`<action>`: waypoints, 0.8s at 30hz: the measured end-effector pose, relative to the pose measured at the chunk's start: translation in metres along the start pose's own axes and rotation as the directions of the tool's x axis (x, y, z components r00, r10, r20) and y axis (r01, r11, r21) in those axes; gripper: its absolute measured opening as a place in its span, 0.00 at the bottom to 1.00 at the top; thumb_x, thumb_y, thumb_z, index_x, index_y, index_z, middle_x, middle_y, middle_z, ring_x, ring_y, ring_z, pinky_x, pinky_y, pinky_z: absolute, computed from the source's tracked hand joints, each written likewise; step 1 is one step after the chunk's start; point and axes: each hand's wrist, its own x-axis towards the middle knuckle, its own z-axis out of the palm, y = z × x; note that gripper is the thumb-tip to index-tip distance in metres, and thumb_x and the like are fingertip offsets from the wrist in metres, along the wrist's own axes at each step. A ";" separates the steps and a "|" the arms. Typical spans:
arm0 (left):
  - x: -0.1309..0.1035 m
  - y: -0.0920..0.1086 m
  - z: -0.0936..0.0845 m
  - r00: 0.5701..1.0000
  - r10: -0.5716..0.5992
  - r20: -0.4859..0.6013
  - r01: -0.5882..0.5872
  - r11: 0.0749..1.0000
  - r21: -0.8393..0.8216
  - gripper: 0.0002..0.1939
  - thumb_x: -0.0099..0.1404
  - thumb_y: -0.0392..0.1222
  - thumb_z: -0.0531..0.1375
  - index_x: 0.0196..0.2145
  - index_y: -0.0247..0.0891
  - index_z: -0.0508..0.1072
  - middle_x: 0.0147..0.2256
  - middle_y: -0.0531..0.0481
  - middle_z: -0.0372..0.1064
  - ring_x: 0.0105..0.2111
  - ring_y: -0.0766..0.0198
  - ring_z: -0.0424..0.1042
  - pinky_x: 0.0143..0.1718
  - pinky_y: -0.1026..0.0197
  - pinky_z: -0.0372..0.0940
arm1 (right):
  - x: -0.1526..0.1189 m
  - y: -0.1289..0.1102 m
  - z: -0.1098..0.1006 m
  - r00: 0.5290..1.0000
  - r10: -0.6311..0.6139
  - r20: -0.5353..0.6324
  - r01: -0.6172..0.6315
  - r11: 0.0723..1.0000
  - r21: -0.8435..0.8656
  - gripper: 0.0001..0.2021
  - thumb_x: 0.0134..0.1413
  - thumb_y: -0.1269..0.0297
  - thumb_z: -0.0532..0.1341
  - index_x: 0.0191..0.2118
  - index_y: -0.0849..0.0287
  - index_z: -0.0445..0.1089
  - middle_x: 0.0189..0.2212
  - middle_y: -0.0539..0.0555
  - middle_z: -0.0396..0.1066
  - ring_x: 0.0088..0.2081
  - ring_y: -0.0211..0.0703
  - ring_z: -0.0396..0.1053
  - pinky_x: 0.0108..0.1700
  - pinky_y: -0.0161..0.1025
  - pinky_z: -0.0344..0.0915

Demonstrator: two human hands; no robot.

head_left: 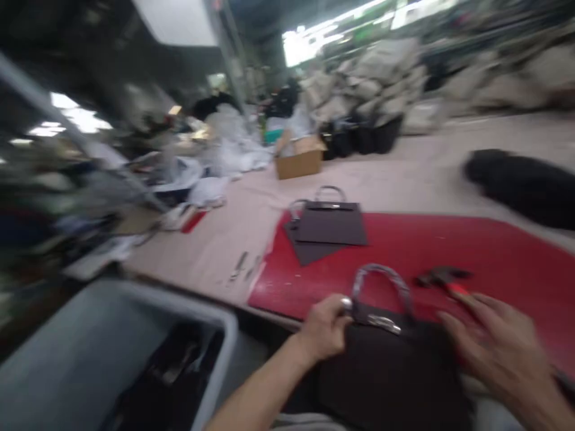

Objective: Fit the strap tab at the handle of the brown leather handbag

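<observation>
A dark handbag is in front of me at the table's near edge. Its arched handle stands up, apparently wrapped in clear film, above a shiny metal clasp. My left hand pinches the bag's upper left corner beside the handle base. Close to the bag's right edge is my right hand, thumb and fingers apart; whether its thumb touches the bag is unclear. A hammer with a red handle lies just beyond that hand, its handle end hidden by the fingers.
Two flat dark bag pieces with handles lie on a red mat. At lower left stands a grey bin with dark items inside. A cardboard box, a black bundle and heaped pale bundles occupy the table farther back.
</observation>
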 end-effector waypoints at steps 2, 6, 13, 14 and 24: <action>-0.001 0.000 0.030 0.999 -0.006 0.037 0.010 0.995 -0.103 0.12 0.67 0.32 0.55 0.46 0.40 0.70 0.40 0.45 0.75 0.41 0.56 0.77 0.42 0.55 0.76 | -0.026 0.026 -0.052 0.982 0.151 0.109 -0.121 0.963 -0.242 0.19 0.64 0.55 0.54 0.52 0.63 0.68 0.46 0.68 0.66 0.47 0.63 0.65 0.48 0.57 0.66; -0.002 -0.014 0.034 0.997 0.070 0.034 -0.066 0.991 -0.119 0.12 0.66 0.32 0.56 0.47 0.39 0.70 0.42 0.45 0.76 0.43 0.57 0.78 0.44 0.57 0.75 | -0.035 0.031 -0.077 0.772 0.522 0.362 -0.392 0.840 -0.374 0.14 0.62 0.61 0.57 0.48 0.65 0.69 0.44 0.67 0.66 0.47 0.61 0.64 0.49 0.51 0.61; -0.003 -0.003 0.023 0.995 0.000 0.103 0.009 0.997 -0.078 0.10 0.66 0.31 0.54 0.44 0.39 0.70 0.41 0.46 0.74 0.42 0.60 0.76 0.44 0.60 0.72 | -0.006 0.024 -0.068 0.541 0.630 0.556 -0.711 0.697 -0.098 0.09 0.54 0.66 0.62 0.27 0.58 0.61 0.22 0.51 0.59 0.28 0.44 0.61 0.33 0.38 0.55; -0.002 -0.002 0.024 0.994 -0.012 0.110 0.021 0.996 -0.082 0.10 0.66 0.31 0.54 0.44 0.39 0.70 0.40 0.46 0.74 0.41 0.60 0.75 0.44 0.60 0.72 | -0.006 0.022 -0.067 0.499 0.622 0.604 -0.760 0.648 -0.039 0.10 0.54 0.65 0.61 0.26 0.58 0.60 0.22 0.50 0.58 0.26 0.42 0.59 0.30 0.37 0.55; 0.002 0.002 0.022 0.993 -0.035 0.110 0.052 0.985 -0.163 0.10 0.63 0.28 0.55 0.39 0.39 0.70 0.38 0.48 0.73 0.39 0.61 0.73 0.41 0.62 0.68 | -0.001 -0.068 -0.114 0.517 0.555 0.652 -0.845 0.212 0.490 0.22 0.58 0.40 0.57 0.29 0.55 0.54 0.19 0.44 0.51 0.16 0.33 0.49 0.16 0.31 0.48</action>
